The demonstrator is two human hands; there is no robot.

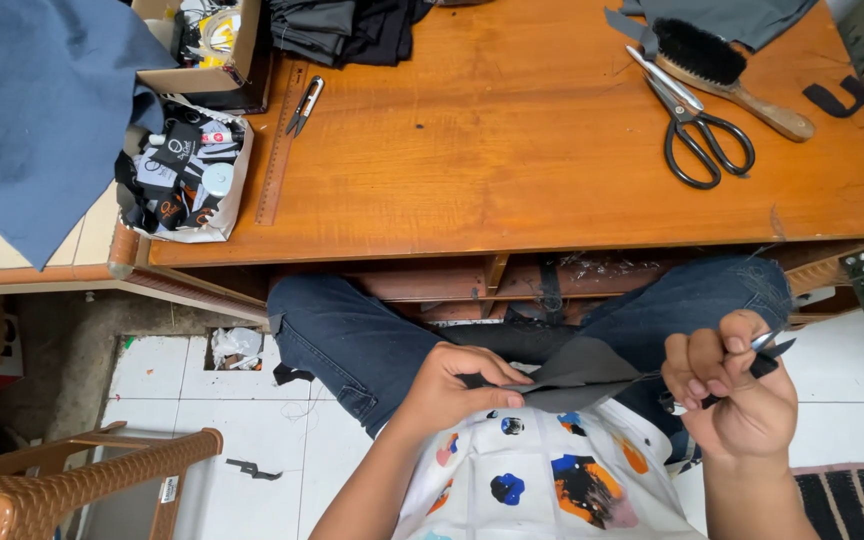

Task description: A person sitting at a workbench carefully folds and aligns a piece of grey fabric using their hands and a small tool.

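Note:
My left hand (457, 388) pinches the near edge of a dark grey piece of fabric (577, 372) that lies over my lap. My right hand (737, 395) is closed around a small black thread snip (774, 350), whose metal tip pokes out to the right. A thin thread seems to run from the fabric's edge toward that hand. Both hands are below the front edge of the wooden table (512, 150), above my jeans-clad legs.
On the table lie large black-handled scissors (697, 125), a wooden brush (722, 72), a ruler (280, 150), a second small snip (304, 105), dark folded cloth (347, 30) and a box of labels (187, 175). Blue cloth (32, 110) hangs left. A brown wicker chair (72, 480) stands lower left.

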